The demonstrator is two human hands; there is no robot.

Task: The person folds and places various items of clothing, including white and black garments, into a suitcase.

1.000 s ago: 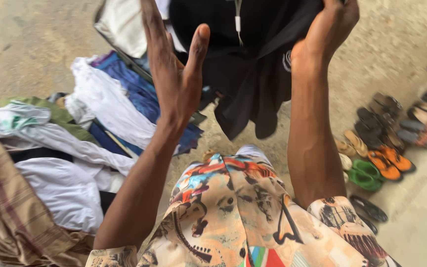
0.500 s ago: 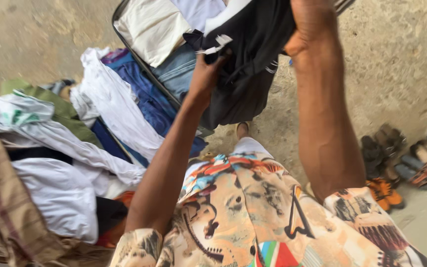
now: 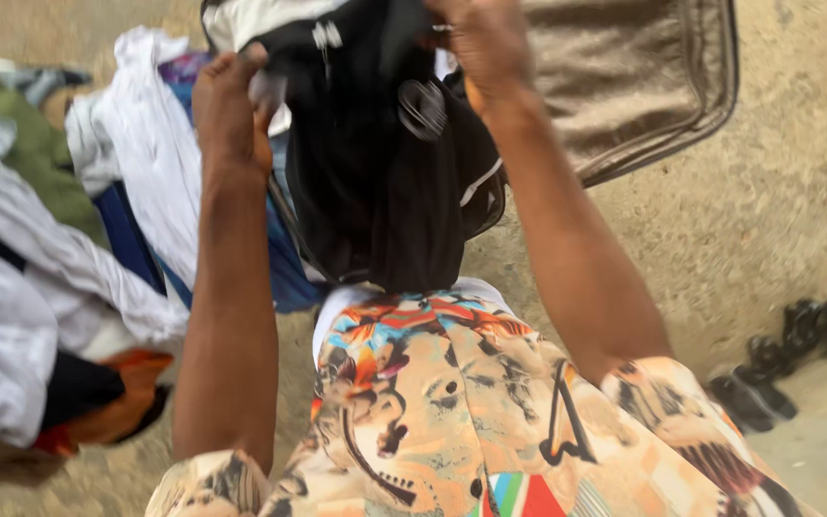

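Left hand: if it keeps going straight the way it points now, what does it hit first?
The left hand grips the black garment and points up and away from the body. Straight on, it would probably first meet the pale clothes in the open suitcase, near the white cloth. Motion blur leaves depth uncertain.

Two hands [image 3: 232, 105], one black garment [image 3: 375, 191]

The black garment [image 3: 385, 191] is soft matt cloth with white trim. The open suitcase lid [image 3: 624, 86] shows dull brown fabric lining. The white clothes [image 3: 145, 144] look like thin crumpled cotton. The ground [image 3: 720, 239] is rough, gritty concrete.
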